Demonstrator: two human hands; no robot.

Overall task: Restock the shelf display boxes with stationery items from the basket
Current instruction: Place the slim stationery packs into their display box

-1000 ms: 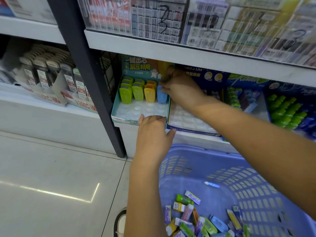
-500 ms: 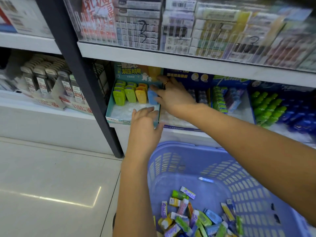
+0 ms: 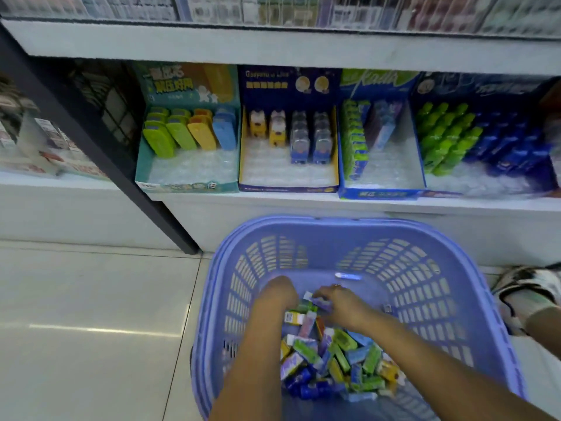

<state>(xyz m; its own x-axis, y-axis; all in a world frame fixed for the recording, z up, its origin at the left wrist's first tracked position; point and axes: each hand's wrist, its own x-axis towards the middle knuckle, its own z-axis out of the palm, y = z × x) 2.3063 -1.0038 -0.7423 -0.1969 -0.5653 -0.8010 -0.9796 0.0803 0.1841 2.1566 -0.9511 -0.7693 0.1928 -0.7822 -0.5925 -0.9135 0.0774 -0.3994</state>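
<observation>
Purple basket (image 3: 455, 268): on the floor below the shelf (image 3: 303, 205), stationery items (image 3: 337, 360) heaped in its near half, so plenty is left to put out.
Left hand (image 3: 280, 291): down in the pile, fingers curled under; I cannot tell whether it grips anything.
Right hand (image 3: 341, 302): fingers pinching a small purple packet (image 3: 318, 301) at the top of the heap.
Teal box (image 3: 186, 186): coloured items at the back only, front bare.
Navy box (image 3: 288, 187): back rows only, front half unfilled.
Blue box (image 3: 382, 193): two columns with a wide gap.
Progress: I judge it early to middle — every box I see has room.
</observation>
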